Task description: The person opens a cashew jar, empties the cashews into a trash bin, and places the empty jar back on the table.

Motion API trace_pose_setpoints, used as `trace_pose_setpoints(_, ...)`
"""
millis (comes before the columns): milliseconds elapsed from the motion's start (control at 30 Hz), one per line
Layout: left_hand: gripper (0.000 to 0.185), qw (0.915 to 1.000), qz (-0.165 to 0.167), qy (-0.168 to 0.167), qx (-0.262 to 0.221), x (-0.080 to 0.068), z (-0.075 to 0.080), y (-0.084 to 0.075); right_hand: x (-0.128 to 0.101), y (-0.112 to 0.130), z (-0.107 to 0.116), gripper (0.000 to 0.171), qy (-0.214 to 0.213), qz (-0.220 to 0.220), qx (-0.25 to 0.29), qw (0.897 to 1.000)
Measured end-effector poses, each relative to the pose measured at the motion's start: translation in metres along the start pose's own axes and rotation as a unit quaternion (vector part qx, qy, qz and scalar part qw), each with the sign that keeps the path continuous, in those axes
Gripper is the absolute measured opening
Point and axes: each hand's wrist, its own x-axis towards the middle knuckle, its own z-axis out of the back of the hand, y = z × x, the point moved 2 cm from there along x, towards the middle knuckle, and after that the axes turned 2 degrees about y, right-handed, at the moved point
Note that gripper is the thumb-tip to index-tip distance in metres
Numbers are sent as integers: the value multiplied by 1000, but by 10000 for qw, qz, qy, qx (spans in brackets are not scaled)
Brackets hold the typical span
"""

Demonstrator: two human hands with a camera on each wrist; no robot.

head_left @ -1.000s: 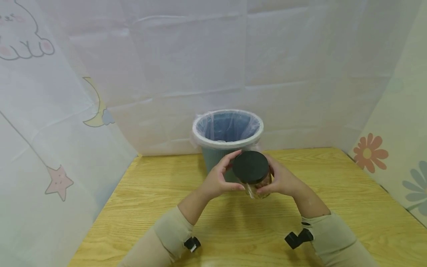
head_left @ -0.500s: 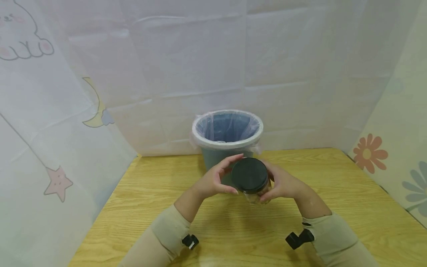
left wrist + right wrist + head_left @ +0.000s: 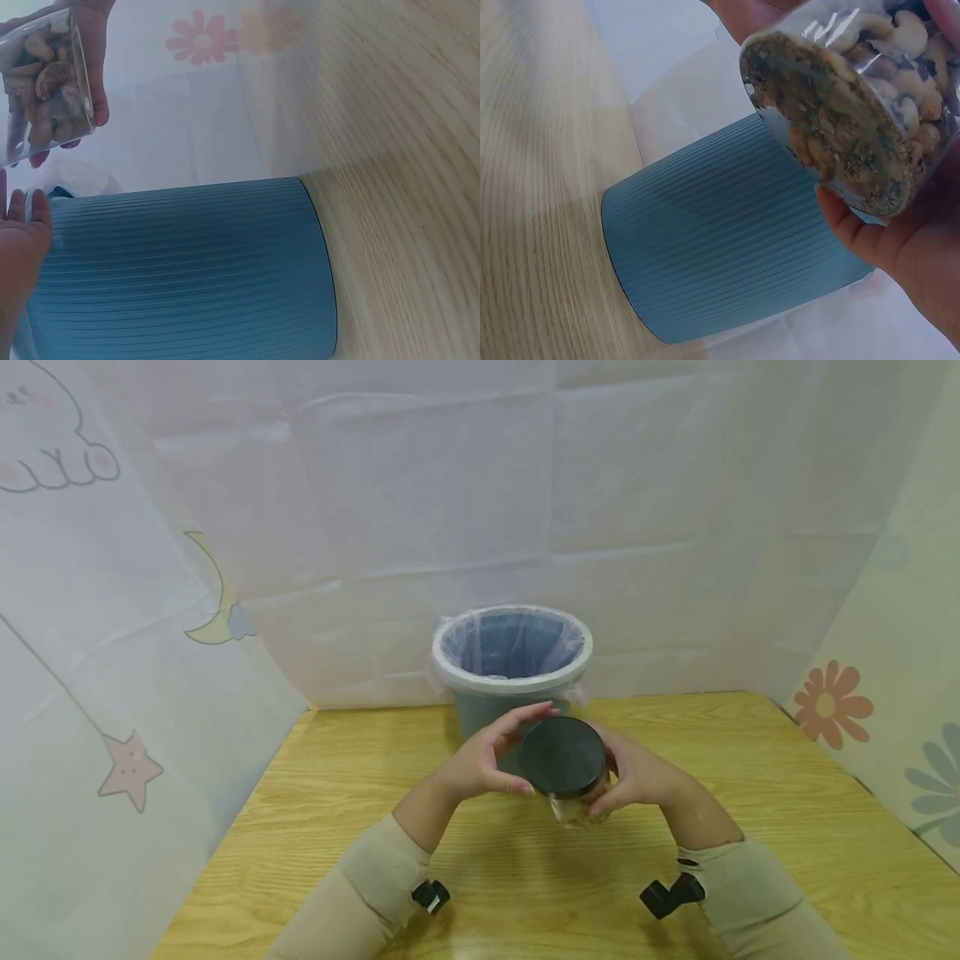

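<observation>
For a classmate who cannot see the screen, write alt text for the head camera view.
Two hands hold a clear jar of nuts above a wooden table: the left hand grips its black lid, the right hand holds the jar body. Behind stands a blue ribbed bin with a clear plastic liner.

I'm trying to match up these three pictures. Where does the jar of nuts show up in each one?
Head view: the jar of nuts sits centre, black lid up, between both hands.
Left wrist view: jar at top left.
Right wrist view: jar at top right, its bottom facing the camera.
Shared landmark: the blue ribbed bin just behind it.
</observation>
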Motion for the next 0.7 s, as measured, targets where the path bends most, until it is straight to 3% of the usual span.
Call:
trace_pose_setpoints(167,100,9994,-178,222,-179,4,-1,0,1,0,-1,91,163,153,112,9997)
trace_pose_setpoints(333,100,9991,-6,308,-278,5,-3,0,0,0,-1,92,192,-11,129,9997)
trace_pose_setpoints(700,99,9993,275,-120,-236,4,-5,1,-2,-1,0,92,-102,-589,-114,9981)
